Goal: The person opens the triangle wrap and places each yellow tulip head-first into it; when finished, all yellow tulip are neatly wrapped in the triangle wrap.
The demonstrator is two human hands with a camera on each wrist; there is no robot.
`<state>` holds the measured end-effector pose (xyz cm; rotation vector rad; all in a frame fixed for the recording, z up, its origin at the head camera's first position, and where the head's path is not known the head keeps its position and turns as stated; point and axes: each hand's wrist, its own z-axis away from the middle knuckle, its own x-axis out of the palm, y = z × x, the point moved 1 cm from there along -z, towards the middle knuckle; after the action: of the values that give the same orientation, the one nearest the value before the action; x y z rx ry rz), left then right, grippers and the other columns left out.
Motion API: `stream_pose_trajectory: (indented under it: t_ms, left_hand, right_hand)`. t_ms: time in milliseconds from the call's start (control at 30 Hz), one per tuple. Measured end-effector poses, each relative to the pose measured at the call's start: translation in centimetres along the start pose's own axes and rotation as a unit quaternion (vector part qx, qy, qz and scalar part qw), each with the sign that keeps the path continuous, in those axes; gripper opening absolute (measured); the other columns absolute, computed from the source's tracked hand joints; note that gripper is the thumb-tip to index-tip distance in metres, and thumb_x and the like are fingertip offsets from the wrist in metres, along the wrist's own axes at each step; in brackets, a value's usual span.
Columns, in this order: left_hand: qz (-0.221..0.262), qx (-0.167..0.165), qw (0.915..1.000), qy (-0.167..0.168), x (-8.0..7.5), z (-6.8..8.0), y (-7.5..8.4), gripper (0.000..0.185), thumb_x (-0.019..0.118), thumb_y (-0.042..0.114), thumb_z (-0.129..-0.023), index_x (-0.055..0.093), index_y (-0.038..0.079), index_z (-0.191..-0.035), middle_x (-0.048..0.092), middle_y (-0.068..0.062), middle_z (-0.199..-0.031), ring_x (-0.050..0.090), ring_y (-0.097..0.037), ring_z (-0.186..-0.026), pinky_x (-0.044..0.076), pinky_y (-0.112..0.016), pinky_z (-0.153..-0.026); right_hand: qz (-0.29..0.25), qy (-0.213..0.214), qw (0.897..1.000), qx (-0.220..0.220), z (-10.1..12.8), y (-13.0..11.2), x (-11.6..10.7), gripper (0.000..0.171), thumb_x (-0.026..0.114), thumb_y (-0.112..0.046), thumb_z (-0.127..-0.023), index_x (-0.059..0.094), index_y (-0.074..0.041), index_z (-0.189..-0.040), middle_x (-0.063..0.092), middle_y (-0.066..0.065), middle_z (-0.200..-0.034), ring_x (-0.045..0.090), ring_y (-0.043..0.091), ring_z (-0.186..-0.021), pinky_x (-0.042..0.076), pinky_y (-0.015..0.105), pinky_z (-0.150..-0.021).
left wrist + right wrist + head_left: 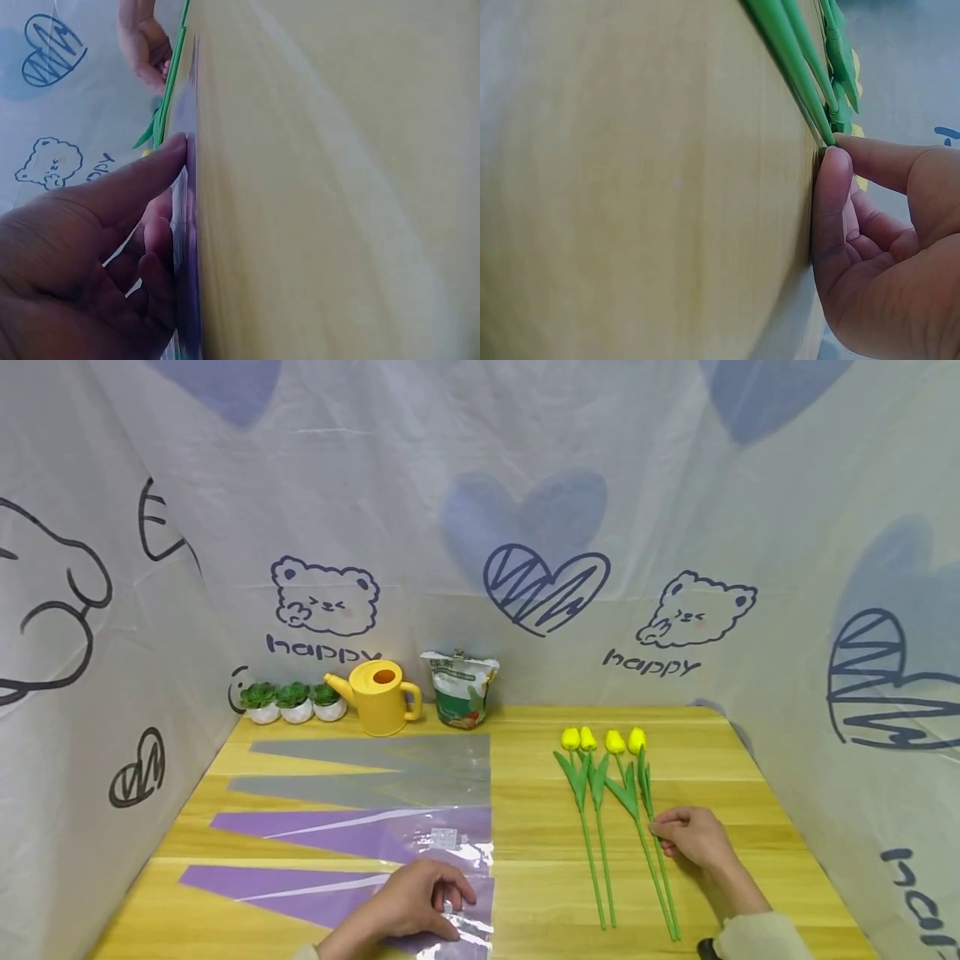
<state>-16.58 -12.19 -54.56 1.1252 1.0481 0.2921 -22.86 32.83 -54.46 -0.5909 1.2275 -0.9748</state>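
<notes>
Four yellow tulips lie side by side on the wooden table (pixel 540 860), right of centre. My right hand (pixel 658 833) pinches the green stem of the rightmost tulip (pixel 637 740) about midway down. In the right wrist view the right hand's (pixel 832 142) thumb and forefinger meet on that stem (pixel 795 67). My left hand (pixel 456 912) rests on the nearest purple and clear wrapping sleeve (pixel 300 893), fingers curled onto its clear wide end. In the left wrist view the left hand's (pixel 172 187) thumb and curled fingers nip the sleeve's plastic (pixel 189 247).
A second purple sleeve (pixel 360 831) and two grey sleeves (pixel 390 756) lie flat farther back on the left. A yellow watering can (pixel 381 696), a clipped bag (pixel 459 689) and three small potted succulents (pixel 292 702) stand along the back. Printed sheeting walls surround the table.
</notes>
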Motion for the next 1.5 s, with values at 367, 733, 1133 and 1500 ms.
stream_pose_trajectory:
  t_ms: [367, 733, 1133, 1500]
  left_hand:
    - [-0.002, -0.021, 0.9997, 0.009, 0.09, 0.05, -0.05, 0.021, 0.091, 0.006, -0.072, 0.08, 0.019, -0.084, 0.071, 0.01, -0.07, 0.051, 0.005, -0.055, 0.041, -0.015, -0.053]
    - [0.055, 0.003, 0.9985, 0.002, -0.05, 0.55, -0.19, 0.006, 0.083, 0.009, -0.086, 0.079, 0.012, -0.089, 0.067, 0.005, -0.073, 0.054, 0.004, -0.065, 0.046, -0.015, -0.062]
    - [0.088, 0.018, 0.9957, 0.022, -0.43, 0.61, -0.15, 0.004, 0.081, 0.008, -0.086, 0.077, 0.01, -0.087, 0.069, -0.005, -0.078, 0.056, 0.001, -0.069, 0.048, -0.017, -0.063]
    - [0.107, -0.016, 0.9933, 0.04, -0.59, 0.28, -0.18, 0.008, 0.076, 0.012, -0.092, 0.074, 0.005, -0.094, 0.067, -0.002, -0.083, 0.057, -0.002, -0.073, 0.048, -0.018, -0.067]
  right_hand:
    - [-0.004, -0.004, 1.0, 0.004, -0.15, -0.1, -0.15, 0.027, 0.071, -0.009, -0.097, 0.066, 0.013, -0.112, 0.069, 0.008, -0.08, 0.064, 0.017, -0.068, 0.058, 0.029, -0.06]
    - [0.001, -0.01, 1.0, 0.005, -0.03, -0.11, 0.13, 0.027, 0.07, -0.01, -0.097, 0.066, 0.012, -0.112, 0.069, 0.008, -0.082, 0.065, 0.017, -0.068, 0.058, 0.029, -0.06]
    - [0.002, -0.013, 1.0, 0.0, -0.26, -0.1, 0.31, 0.024, 0.069, -0.01, -0.098, 0.067, 0.011, -0.11, 0.069, 0.008, -0.081, 0.064, 0.017, -0.069, 0.059, 0.029, -0.061]
    - [-0.006, -0.015, 1.0, 0.002, -0.06, -0.2, -0.13, 0.024, 0.068, -0.008, -0.098, 0.065, 0.013, -0.111, 0.069, 0.009, -0.084, 0.065, 0.017, -0.07, 0.059, 0.029, -0.062]
